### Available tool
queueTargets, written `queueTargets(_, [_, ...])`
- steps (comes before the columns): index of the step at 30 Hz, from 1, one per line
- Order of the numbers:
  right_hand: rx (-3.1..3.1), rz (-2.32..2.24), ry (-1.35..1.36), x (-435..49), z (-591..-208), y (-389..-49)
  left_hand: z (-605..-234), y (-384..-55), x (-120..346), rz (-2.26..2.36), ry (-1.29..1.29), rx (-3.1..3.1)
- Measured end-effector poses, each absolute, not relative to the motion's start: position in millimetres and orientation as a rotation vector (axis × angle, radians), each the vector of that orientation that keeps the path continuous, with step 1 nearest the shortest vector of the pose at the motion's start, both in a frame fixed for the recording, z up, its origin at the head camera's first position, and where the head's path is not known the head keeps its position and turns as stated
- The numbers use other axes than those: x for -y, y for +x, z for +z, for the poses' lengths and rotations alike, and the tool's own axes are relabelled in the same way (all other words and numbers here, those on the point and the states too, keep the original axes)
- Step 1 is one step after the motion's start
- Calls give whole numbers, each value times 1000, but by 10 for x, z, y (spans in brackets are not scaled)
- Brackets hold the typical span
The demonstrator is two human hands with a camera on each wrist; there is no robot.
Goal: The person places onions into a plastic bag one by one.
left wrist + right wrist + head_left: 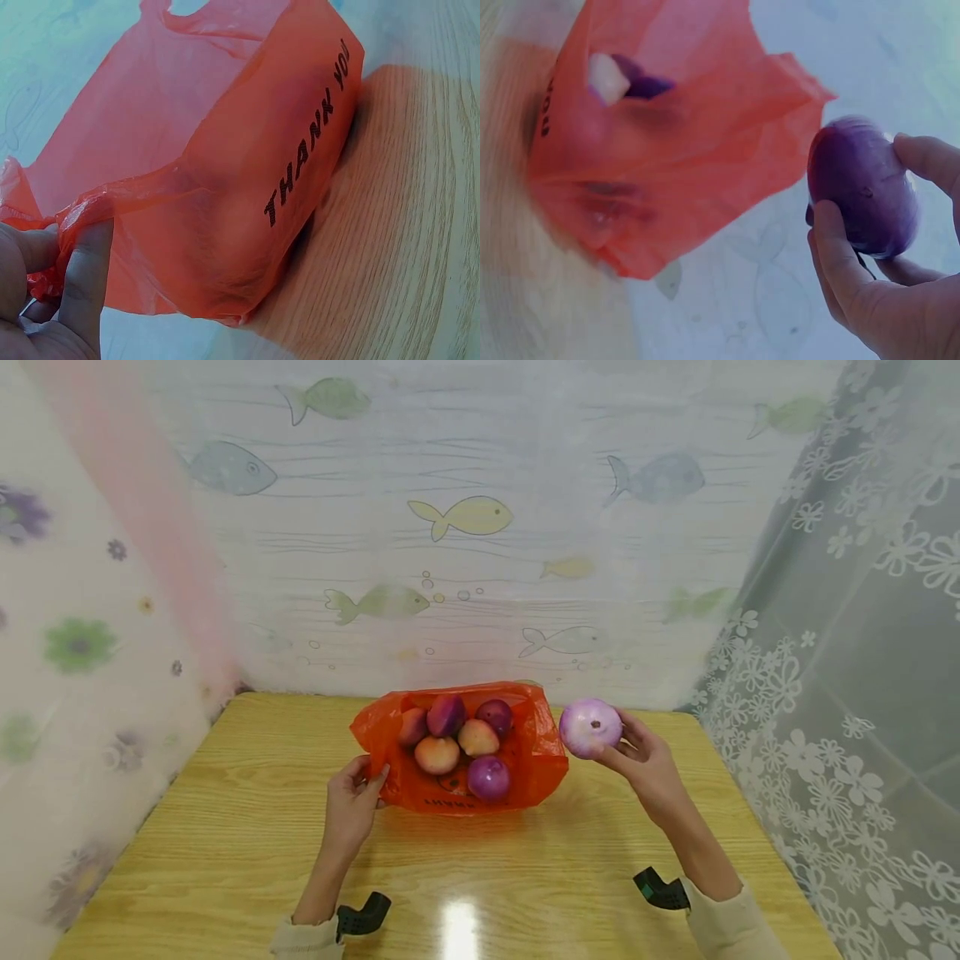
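An orange-red plastic bag [551,768] lies open on the table, with "THANK YOU" printed on its side in the left wrist view. Inside it are several fruits: purple round ones such as this purple onion-like one [489,777], and yellow-pink peaches [437,755]. My left hand [354,797] pinches the bag's left edge between thumb and fingers; the plastic [90,206] bunches there. To the right of the bag, my right hand [647,764] holds a red onion [588,728] in its fingertips, raised near the bag's right rim. The onion's brown root spot faces the head camera.
A light wood-grain table [247,827] spans the front. Behind it hangs a curtain with fish prints [468,517]; a flowered sheet [78,643] borders the left and a lacy white-flowered curtain [855,785] the right. Black wrist devices [363,917] sit on both sleeves.
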State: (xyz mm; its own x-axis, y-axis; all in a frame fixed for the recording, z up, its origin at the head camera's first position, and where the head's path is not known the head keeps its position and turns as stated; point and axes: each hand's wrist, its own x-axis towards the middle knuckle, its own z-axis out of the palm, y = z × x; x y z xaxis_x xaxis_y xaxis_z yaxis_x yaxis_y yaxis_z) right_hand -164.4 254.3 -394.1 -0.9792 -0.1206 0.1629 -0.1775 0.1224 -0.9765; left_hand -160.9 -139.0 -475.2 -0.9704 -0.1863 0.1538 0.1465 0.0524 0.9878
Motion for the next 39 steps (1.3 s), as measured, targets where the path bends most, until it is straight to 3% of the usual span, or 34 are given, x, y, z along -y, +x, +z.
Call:
queueTargets(16, [2310,2057,632,-2227,-3651,-1316,-4739,-1604,1393,-2035,32,2087])
queueTargets(39, [2523,2209,634,-1449,-4069,-1405,-4736,-1593,1393,-2029,41,2106])
